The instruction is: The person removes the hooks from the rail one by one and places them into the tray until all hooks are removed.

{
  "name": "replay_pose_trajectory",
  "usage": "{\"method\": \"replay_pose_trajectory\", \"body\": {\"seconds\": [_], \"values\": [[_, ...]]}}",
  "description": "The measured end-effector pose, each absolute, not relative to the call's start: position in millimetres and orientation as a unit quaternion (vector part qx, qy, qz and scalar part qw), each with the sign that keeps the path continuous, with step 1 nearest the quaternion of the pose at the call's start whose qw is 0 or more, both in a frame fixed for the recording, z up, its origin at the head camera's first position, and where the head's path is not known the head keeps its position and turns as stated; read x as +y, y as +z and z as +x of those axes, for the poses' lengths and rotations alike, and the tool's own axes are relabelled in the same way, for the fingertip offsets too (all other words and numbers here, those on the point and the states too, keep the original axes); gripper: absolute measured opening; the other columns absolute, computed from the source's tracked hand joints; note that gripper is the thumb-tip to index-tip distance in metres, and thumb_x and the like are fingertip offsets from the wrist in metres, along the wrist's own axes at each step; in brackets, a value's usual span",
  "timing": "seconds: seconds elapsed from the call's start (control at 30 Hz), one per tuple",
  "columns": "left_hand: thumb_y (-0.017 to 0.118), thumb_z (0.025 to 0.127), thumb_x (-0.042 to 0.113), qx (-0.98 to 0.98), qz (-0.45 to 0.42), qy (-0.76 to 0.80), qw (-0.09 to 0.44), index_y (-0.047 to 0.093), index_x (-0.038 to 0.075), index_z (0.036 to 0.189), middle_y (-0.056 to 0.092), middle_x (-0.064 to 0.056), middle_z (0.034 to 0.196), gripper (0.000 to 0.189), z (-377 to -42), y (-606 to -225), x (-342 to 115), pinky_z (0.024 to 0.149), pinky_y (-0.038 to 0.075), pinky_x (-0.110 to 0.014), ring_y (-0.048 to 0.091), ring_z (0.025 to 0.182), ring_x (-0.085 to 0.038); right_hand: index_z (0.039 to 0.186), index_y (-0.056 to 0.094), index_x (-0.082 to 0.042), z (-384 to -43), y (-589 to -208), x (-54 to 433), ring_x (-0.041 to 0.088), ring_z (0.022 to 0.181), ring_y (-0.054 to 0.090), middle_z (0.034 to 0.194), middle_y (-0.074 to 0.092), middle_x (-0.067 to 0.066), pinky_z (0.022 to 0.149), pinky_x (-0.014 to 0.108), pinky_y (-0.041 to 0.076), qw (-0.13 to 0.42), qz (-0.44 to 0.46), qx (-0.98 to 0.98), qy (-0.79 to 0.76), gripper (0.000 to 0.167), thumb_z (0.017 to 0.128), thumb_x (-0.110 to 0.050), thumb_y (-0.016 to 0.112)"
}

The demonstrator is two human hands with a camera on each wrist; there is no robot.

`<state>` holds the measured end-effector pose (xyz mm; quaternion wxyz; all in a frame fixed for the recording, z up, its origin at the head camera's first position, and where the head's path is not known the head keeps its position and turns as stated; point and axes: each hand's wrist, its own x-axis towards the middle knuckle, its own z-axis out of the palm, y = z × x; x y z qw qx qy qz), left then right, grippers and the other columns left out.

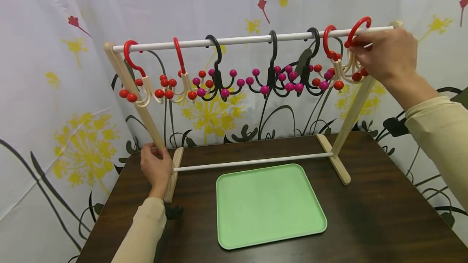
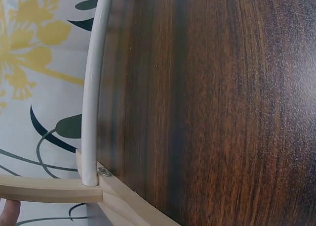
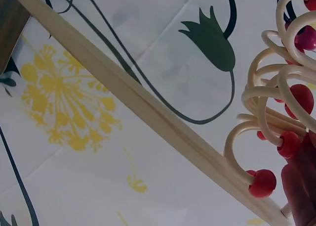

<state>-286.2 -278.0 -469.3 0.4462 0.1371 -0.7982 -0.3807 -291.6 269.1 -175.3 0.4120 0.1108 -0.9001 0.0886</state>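
Near the right end of the white top rod (image 1: pixel 248 39), my right hand (image 1: pixel 393 52) pinches a hook hanger (image 1: pixel 360 27) just below its red hook. This hook arches over the rod; whether it rests there I cannot tell. Cream prongs with red balls (image 3: pixel 262 183) spread beside my right fingers in the right wrist view. My left hand (image 1: pixel 156 167) grips the wooden rack's left post (image 1: pixel 140 106) low down, above its foot. One left fingertip (image 2: pixel 10 213) shows beside the post in the left wrist view.
Along the rod hang red-hooked hangers (image 1: pixel 129 56) and black ones (image 1: pixel 217 78) with magenta balls. A green tray (image 1: pixel 270 206) lies on the dark wooden table (image 1: pixel 380 214) before the rack's lower rod (image 1: pixel 252 161). Behind stands a flower-printed curtain (image 1: pixel 91 92).
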Motion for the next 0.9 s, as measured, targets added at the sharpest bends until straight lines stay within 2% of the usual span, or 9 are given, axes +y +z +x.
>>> {"method": "replay_pose_trajectory", "body": {"seconds": [0.17, 0.33, 0.4, 0.5, 0.63, 0.7, 0.73, 0.83, 0.9], "values": [[0.067, 0.086, 0.012, -0.798, 0.137, -0.377, 0.449, 0.057, -0.001, 0.106, 0.054, -0.017, 0.089, 0.025, -287.8, -469.6, -277.8, 0.078, 0.039, -0.053, 0.055, 0.084, -0.040, 0.108, 0.076, -0.008, -288.2, -173.5, 260.1, 0.041, 0.080, 0.062, 0.094, 0.072, 0.021, 0.079, 0.048, 0.034, 0.391, 0.111, -0.908, 0.100, 0.022, 0.091, -0.020, 0.070], [0.068, 0.085, 0.011, -0.798, 0.136, -0.377, 0.450, 0.057, 0.000, 0.105, 0.054, -0.017, 0.089, 0.025, -288.2, -469.1, -277.3, 0.076, 0.039, -0.054, 0.054, 0.083, -0.041, 0.112, 0.074, -0.005, -284.9, -169.6, 248.5, 0.038, 0.090, 0.065, 0.100, 0.071, 0.020, 0.066, 0.040, 0.032, 0.341, 0.097, -0.927, 0.118, 0.029, 0.092, -0.026, 0.068], [0.068, 0.085, 0.011, -0.799, 0.135, -0.376, 0.450, 0.057, -0.001, 0.105, 0.054, -0.018, 0.089, 0.025, -288.0, -468.8, -277.1, 0.076, 0.039, -0.054, 0.054, 0.082, -0.041, 0.115, 0.073, -0.006, -283.0, -167.6, 246.0, 0.034, 0.085, 0.066, 0.099, 0.072, 0.019, 0.062, 0.037, 0.031, 0.332, 0.092, -0.929, 0.134, 0.034, 0.093, -0.030, 0.067], [0.067, 0.085, 0.011, -0.800, 0.136, -0.374, 0.449, 0.057, -0.001, 0.105, 0.053, -0.018, 0.088, 0.025, -287.6, -468.5, -276.8, 0.076, 0.039, -0.054, 0.054, 0.082, -0.041, 0.117, 0.072, -0.007, -278.7, -163.4, 243.4, 0.016, 0.071, 0.064, 0.096, 0.073, 0.018, 0.063, 0.034, 0.028, 0.330, 0.087, -0.927, 0.155, 0.037, 0.093, -0.035, 0.066], [0.067, 0.086, 0.011, -0.800, 0.136, -0.376, 0.448, 0.057, -0.001, 0.105, 0.053, -0.017, 0.088, 0.025, -288.1, -468.0, -277.0, 0.076, 0.039, -0.054, 0.054, 0.082, -0.041, 0.113, 0.073, -0.005, -271.9, -162.0, 244.1, 0.019, 0.083, 0.062, 0.095, 0.073, 0.019, 0.067, 0.034, 0.028, 0.329, 0.071, -0.926, 0.171, 0.038, 0.092, -0.036, 0.065], [0.067, 0.086, 0.011, -0.800, 0.136, -0.375, 0.448, 0.057, -0.001, 0.105, 0.053, -0.017, 0.089, 0.025, -288.3, -468.1, -277.6, 0.076, 0.039, -0.054, 0.054, 0.082, -0.041, 0.112, 0.074, -0.003, -269.3, -165.5, 246.9, 0.035, 0.097, 0.059, 0.097, 0.072, 0.020, 0.068, 0.034, 0.027, 0.329, 0.054, -0.925, 0.180, 0.038, 0.091, -0.035, 0.064], [0.067, 0.086, 0.011, -0.800, 0.135, -0.375, 0.448, 0.057, -0.001, 0.105, 0.053, -0.018, 0.089, 0.025, -288.4, -468.4, -277.8, 0.076, 0.039, -0.054, 0.054, 0.082, -0.041, 0.111, 0.074, -0.003, -268.4, -168.1, 249.3, 0.037, 0.099, 0.058, 0.097, 0.072, 0.020, 0.069, 0.034, 0.027, 0.333, 0.045, -0.924, 0.185, 0.038, 0.091, -0.034, 0.064], [0.067, 0.086, 0.012, -0.802, 0.135, -0.374, 0.447, 0.057, -0.001, 0.105, 0.053, -0.018, 0.089, 0.025, -287.9, -468.8, -278.1, 0.075, 0.039, -0.054, 0.054, 0.082, -0.041, 0.109, 0.074, -0.002, -265.4, -178.6, 256.8, 0.037, 0.097, 0.060, 0.096, 0.072, 0.021, 0.068, 0.031, 0.028, 0.346, 0.025, -0.915, 0.206, 0.038, 0.091, -0.033, 0.063], [0.067, 0.087, 0.013, -0.802, 0.135, -0.374, 0.445, 0.057, 0.000, 0.106, 0.053, -0.018, 0.089, 0.025, -287.2, -469.3, -278.0, 0.075, 0.039, -0.055, 0.054, 0.082, -0.041, 0.108, 0.075, -0.002, -263.1, -186.0, 261.8, 0.027, 0.086, 0.063, 0.096, 0.072, 0.021, 0.066, 0.027, 0.030, 0.354, 0.013, -0.909, 0.219, 0.038, 0.091, -0.034, 0.062]]}}
